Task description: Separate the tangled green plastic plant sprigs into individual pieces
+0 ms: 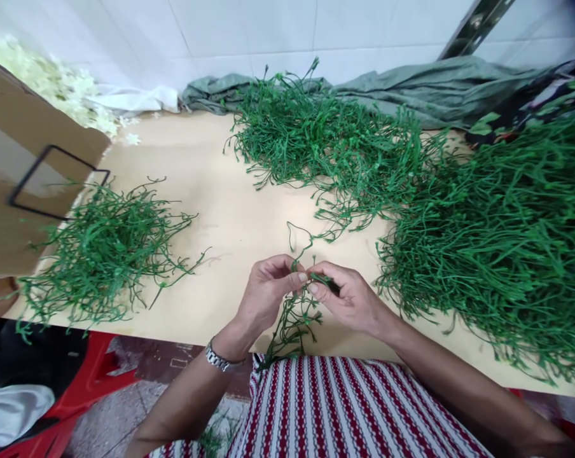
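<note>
Both hands meet fingertip to fingertip: the left hand (267, 294) and right hand (347, 298) each pinch a thin, wiry green plastic stem (294, 318). Its branching sprigs dangle below the fingers; a tangled pile (502, 242) lies right of them.

Green plastic stem sprig (294, 315), thin and branched, hanging near-vertical at lower centre, top end pinched, tendrils splayed.

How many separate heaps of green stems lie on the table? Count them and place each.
3: small heap at left, spread heap at back centre, big heap at right; the last two touch.
</note>
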Available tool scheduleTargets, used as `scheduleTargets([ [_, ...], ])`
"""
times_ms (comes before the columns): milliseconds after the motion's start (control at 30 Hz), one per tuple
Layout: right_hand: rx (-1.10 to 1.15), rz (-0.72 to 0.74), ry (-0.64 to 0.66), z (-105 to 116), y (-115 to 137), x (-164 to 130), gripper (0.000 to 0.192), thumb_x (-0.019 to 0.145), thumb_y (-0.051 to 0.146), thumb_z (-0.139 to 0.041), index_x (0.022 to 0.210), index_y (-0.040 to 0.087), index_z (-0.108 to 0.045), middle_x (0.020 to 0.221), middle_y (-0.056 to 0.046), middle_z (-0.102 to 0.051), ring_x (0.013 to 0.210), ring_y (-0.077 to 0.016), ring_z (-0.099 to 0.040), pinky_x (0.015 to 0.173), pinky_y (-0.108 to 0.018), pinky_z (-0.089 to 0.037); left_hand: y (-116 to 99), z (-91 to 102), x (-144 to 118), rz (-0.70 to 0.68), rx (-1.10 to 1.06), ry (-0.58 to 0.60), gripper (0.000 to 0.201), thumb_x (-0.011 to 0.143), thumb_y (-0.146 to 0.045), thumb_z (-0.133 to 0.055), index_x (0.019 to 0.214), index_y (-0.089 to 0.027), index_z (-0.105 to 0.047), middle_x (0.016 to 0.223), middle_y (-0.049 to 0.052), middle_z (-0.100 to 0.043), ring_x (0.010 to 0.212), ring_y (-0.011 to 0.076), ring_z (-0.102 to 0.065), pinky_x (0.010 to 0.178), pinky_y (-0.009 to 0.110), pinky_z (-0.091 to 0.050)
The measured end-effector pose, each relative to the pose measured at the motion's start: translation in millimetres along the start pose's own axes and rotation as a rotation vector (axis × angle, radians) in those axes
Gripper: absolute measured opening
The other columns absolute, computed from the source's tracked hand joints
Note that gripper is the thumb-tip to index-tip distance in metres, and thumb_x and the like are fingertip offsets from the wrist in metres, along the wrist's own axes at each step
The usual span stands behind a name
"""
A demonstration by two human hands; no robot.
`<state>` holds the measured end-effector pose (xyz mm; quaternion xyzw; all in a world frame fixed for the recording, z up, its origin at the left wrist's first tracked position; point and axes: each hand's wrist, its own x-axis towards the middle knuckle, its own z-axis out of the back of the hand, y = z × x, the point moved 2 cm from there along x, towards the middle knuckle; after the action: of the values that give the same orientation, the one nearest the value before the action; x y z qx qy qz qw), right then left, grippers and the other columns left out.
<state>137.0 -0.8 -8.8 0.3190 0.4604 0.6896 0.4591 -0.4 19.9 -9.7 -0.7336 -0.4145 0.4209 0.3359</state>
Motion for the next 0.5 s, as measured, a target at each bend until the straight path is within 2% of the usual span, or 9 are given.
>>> scheduleTargets([
  [167, 0.012, -0.087, -0.07, -4.1, -4.2, -3.5, 0.011, 0.077, 0.023, -0.055, 0.085, 0.015, -0.058, 0.068, 0.001, -0.055, 0.055, -0.0082, -0.046, 0.051, -0.02, -0.037, 3.6, -1.9, 1.8, -0.024, 0.01, -0.052, 0.009, 0.057, -0.013, -0.072, 0.059, -0.013, -0.064, 0.053, -0.002, -0.059, 0.049, 0.0061, -0.049, 0.049, 0.019, -0.039],
  [267, 0.04, -0.079, -0.125, -5.2, -7.1, -3.7, 0.006, 0.078, 0.021, -0.054, 0.078, 0.016, -0.058, 0.065, 0.002, -0.054, 0.057, -0.0086, -0.046, 0.054, -0.021, -0.038, 4.0, -1.9, 1.9, -0.009, 0.02, -0.038, 0.008, 0.06, -0.017, -0.072, 0.058, -0.013, -0.065, 0.054, -0.001, -0.059, 0.049, 0.0065, -0.048, 0.049, 0.02, -0.038],
  [367, 0.19, -0.103, -0.077, -4.0, -9.2, -3.1, 0.007, 0.079, 0.022, -0.053, 0.079, 0.016, -0.057, 0.068, 0.001, -0.055, 0.06, -0.0086, -0.047, 0.057, -0.021, -0.039, 4.0, 0.3, 1.3, 0.009, 0.034, -0.013, 0.011, 0.064, -0.022, -0.07, 0.058, -0.014, -0.065, 0.052, -0.001, -0.057, 0.047, 0.0063, -0.045, 0.046, 0.02, -0.035],
  [500, 0.42, -0.214, 0.019, -2.5, -11.3, -2.4, 0.012, 0.078, 0.027, -0.055, 0.079, 0.015, -0.054, 0.06, 0.005, -0.044, 0.05, -0.0054, -0.035, 0.047, -0.019, -0.031, 3.7, 2.5, 0.7, -0.04, 0.119, -0.005, 0.01, 0.066, -0.023, -0.069, 0.063, -0.014, -0.067, 0.053, -0.001, -0.057, 0.049, 0.0063, -0.043, 0.047, 0.02, -0.034],
])
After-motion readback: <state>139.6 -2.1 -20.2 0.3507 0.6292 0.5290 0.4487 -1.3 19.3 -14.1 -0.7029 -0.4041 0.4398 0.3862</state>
